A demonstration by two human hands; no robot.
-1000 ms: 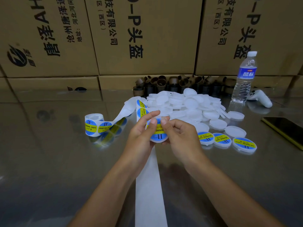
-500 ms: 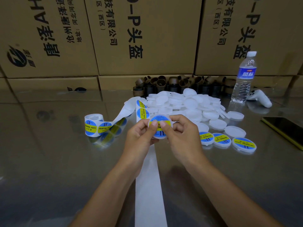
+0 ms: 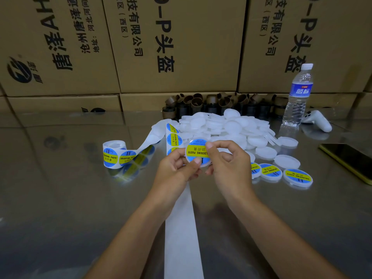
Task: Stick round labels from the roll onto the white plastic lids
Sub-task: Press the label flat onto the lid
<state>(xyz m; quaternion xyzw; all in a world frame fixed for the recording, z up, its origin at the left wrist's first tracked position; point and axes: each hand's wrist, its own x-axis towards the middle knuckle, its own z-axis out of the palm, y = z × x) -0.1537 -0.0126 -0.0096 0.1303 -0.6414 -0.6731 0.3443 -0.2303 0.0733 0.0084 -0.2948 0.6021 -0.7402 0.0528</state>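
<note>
Labelled lid (image 3: pixel 196 152) pinched by both hands: left hand (image 3: pixel 174 169) at its six o'clock edge, right hand (image 3: pixel 231 166) at two. Label roll (image 3: pixel 112 156) sits at nine o'clock.

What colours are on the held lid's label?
Label: blue, yellow band, black text; head view.

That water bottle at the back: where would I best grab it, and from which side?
Wrap a hand around the middle of the water bottle, about at its blue wrapper, coming from the front. It stands upright and capped, so a side grasp is probably steadiest. Cardboard boxes stand close behind it and a white controller lies by its base on the right, so the near side is the free one.
</note>
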